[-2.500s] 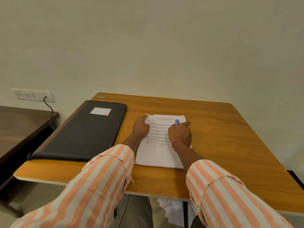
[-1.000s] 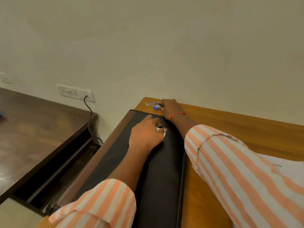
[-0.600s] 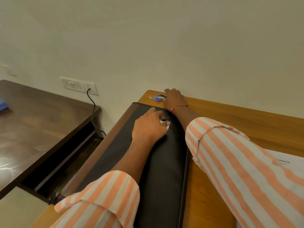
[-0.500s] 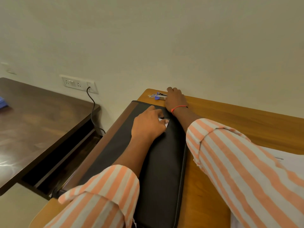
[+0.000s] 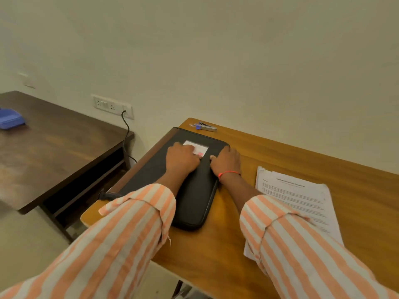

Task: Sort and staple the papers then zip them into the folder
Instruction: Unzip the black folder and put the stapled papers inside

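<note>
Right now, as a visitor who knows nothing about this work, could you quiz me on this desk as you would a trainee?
1. True or false: the papers are inside the black zip folder.
2. The stapler lies: A) on the folder; B) on the wooden desk, beyond the folder's far end; C) on the papers.
3. Fill in: the left hand and right hand both touch the ____.
Key: 1 false; 2 B; 3 folder.

Both your forearms reach forward, side by side. Your left hand (image 5: 182,159) lies knuckles-up on the folder (image 5: 194,201), fingers bent under, grip hidden. Your right hand (image 5: 226,161) clasps its right edge, thumb on top.
</note>
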